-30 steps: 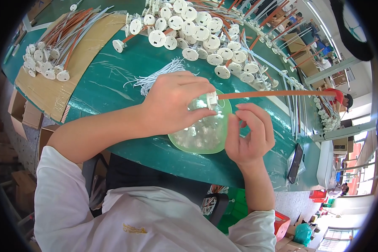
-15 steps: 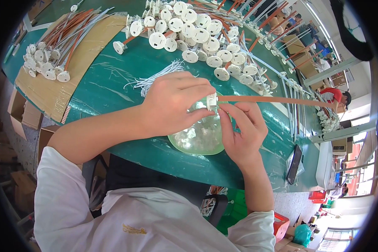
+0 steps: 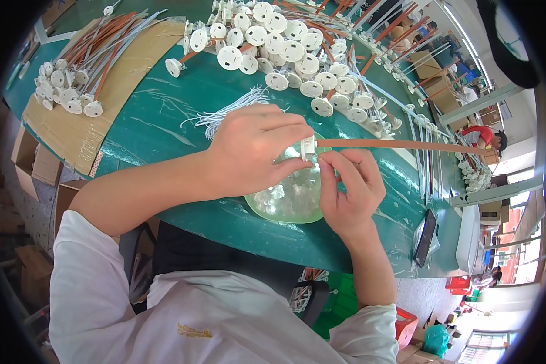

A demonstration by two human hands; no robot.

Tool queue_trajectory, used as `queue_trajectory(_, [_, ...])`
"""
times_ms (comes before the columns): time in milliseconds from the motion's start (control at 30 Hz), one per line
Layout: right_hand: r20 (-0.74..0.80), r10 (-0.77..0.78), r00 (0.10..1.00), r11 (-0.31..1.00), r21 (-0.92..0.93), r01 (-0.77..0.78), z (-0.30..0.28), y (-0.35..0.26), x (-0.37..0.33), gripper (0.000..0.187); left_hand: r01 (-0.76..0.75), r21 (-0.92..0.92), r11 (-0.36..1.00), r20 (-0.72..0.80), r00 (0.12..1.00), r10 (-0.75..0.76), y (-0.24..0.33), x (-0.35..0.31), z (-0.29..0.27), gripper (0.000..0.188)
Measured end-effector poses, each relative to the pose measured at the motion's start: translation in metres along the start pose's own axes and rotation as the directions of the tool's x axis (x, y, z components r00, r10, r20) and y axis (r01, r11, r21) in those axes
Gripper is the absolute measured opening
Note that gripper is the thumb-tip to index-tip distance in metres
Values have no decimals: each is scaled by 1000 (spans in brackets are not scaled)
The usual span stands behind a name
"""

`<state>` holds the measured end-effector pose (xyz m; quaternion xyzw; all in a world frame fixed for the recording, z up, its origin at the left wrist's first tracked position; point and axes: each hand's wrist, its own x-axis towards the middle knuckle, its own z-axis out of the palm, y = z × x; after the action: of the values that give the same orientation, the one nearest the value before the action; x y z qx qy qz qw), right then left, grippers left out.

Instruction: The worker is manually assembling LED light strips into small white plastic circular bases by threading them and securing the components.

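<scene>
My left hand grips a white plastic disc piece on edge between fingers and thumb. From it a long flat brown strip runs out to the right. My right hand has thumb and forefinger pinched at the near edge of the piece, below the strip; what is between those fingertips is too small to make out. Under both hands stands a pale green bowl holding small shiny pieces, partly covered by my left hand. A bundle of thin white wires lies just beyond my left wrist.
Many white disc pieces with brown strips are heaped at the back. At the left, more lie on a cardboard sheet. A dark flat object rests near the table's right side. A person in red is farther right.
Both hands stay at the piece with nearly the same grip. The right fingertips have shifted very slightly against it; the whole view has moved a little.
</scene>
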<state>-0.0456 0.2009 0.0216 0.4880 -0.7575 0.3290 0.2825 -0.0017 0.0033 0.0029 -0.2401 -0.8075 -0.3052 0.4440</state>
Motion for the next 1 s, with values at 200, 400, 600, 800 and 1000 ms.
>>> queue_trajectory(200, [-32,-88,996,993,-78,86,-2,1,1,16,19,-23,1000,6,1000,-19,2,1,-1,45])
queue_trajectory(400, [-33,-48,998,998,-51,46,-2,-3,1,14,27,-25,999,12,1000,-27,1,0,0,45])
queue_trajectory(600, [-57,73,996,996,53,-70,-7,-7,0,7,53,-22,998,24,998,-53,1,1,-1,45])
queue_trajectory(800, [-86,-11,996,1000,-12,10,-6,-5,0,8,43,-20,999,7,999,-43,0,1,0,44])
queue_trajectory(1000, [-12,179,984,984,10,-179,-7,-10,0,8,34,4,999,-25,999,-34,-1,1,0,42])
